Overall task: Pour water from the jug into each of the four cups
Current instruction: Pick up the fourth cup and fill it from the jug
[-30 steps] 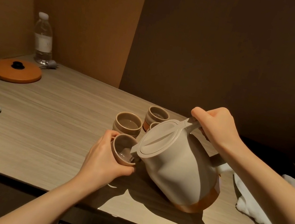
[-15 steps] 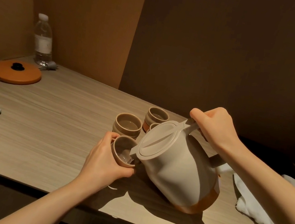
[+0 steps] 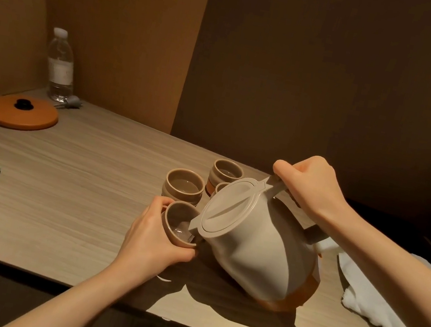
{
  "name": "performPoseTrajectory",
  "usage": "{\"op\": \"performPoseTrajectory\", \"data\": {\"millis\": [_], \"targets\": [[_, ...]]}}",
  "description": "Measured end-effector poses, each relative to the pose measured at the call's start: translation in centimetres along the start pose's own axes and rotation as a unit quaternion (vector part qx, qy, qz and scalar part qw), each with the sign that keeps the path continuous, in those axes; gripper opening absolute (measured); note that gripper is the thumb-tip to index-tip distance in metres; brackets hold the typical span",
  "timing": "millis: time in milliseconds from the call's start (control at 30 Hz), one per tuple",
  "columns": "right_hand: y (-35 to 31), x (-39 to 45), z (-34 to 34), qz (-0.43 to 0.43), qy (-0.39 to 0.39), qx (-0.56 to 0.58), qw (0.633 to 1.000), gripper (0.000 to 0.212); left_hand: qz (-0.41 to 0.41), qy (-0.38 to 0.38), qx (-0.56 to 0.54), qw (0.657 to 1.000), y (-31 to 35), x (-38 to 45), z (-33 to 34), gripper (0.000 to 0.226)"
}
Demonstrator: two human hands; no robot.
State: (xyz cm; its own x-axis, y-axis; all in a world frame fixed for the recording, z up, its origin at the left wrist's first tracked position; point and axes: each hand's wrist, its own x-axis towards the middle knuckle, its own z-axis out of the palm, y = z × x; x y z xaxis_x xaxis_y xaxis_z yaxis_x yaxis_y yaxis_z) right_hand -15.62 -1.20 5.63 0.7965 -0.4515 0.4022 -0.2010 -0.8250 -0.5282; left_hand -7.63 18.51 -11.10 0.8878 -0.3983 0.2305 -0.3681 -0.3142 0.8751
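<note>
Pour: jug tilted, right hand clamping handle | left hand wrapping held cup, partly filled | rear cups: two hold water, third unclear.

I see a pale wood-grain table set into a corner. 2 wall panels meet behind it: a warm tan one at left, a darker brown one at right. Dim light leaves bright patches along the table's near edge.
</note>
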Motion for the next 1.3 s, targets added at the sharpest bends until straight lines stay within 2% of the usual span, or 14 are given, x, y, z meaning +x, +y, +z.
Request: {"op": "performPoseTrajectory", "data": {"millis": [300,1300], "targets": [[-0.7,-0.2,-1.0,-0.014,0.000,-0.019,1.000,0.052,0.002,0.001,-0.017,1.000,0.6,-0.3,0.4,0.087],[-1.0,0.1,-1.7,-0.031,-0.001,-0.064,0.997,0.049,0.000,-0.004,-0.028,1.000,1.0,-0.4,1.1,0.087]]}}
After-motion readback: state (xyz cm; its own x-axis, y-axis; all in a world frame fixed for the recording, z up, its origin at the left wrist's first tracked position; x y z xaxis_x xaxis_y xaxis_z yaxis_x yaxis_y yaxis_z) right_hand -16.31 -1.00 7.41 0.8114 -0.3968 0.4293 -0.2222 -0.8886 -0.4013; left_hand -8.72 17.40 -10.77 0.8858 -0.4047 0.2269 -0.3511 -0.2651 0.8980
